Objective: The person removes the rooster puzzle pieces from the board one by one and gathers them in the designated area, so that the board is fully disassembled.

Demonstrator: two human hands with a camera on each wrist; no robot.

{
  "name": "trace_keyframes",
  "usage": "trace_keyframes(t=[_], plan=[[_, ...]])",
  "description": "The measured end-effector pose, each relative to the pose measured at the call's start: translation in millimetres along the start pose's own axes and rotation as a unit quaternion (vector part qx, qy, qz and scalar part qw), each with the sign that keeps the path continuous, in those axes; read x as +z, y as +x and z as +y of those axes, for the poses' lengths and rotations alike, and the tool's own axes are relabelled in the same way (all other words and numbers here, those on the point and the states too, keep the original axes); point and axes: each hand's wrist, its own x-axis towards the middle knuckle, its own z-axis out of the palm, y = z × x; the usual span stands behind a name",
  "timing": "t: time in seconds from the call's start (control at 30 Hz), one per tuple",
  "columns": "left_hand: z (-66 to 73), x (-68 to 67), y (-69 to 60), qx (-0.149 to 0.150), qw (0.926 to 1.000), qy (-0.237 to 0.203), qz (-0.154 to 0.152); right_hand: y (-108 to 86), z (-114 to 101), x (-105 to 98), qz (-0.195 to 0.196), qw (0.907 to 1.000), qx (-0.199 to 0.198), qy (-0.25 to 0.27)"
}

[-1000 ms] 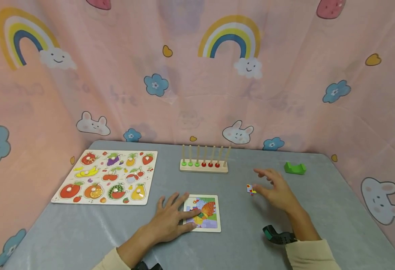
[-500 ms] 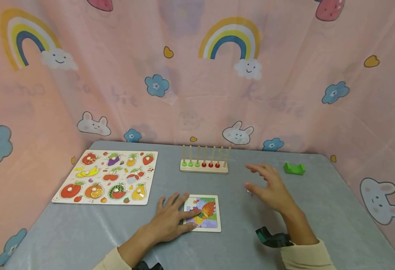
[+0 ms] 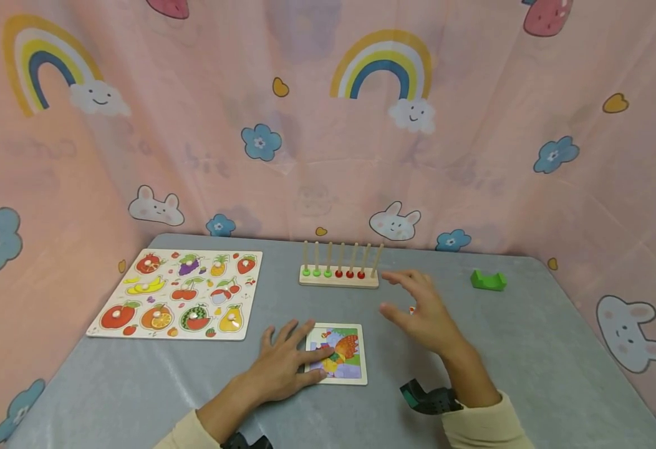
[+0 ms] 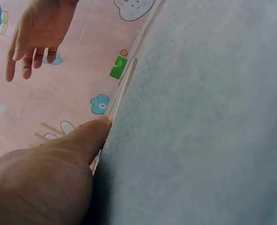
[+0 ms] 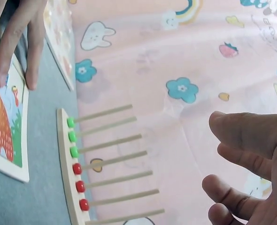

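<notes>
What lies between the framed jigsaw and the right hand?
Only bare grey tabletop shows between the framed jigsaw and the right hand in the head view.

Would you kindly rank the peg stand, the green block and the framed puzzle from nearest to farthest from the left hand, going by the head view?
1. Framed puzzle: nearest; the left hand rests partly on it.
2. Peg stand: ahead and somewhat to the right, apart from that hand.
3. Green block: farthest, well to the right, beyond the right hand.
</notes>
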Motion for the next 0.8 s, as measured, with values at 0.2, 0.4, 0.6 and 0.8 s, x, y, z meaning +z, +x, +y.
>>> trace_keyframes(t=[0.2, 0.4, 0.6, 0.8], plan=[[-0.6, 0.1, 0.8, 0.001, 1.0000, 0.001, 0.002, 1.9, -5.5, 9.6, 0.000, 0.9997, -0.013, 0.018], [-1.4, 1.1, 1.7, 0.002, 1.0000, 0.002, 0.000, 4.1, -9.4, 23.7, -0.007, 0.9991, -0.014, 0.038], [-1.6, 0.7, 1.7, -0.001, 1.0000, 0.003, -0.002, 6.7, -10.0, 41.8, -0.008, 0.9988, 0.003, 0.047], [-1.1, 0.9, 2.6, -0.001, 1.0000, 0.000, -0.005, 6.7, -4.7, 56.3, -0.013, 0.9989, 0.006, 0.045]])
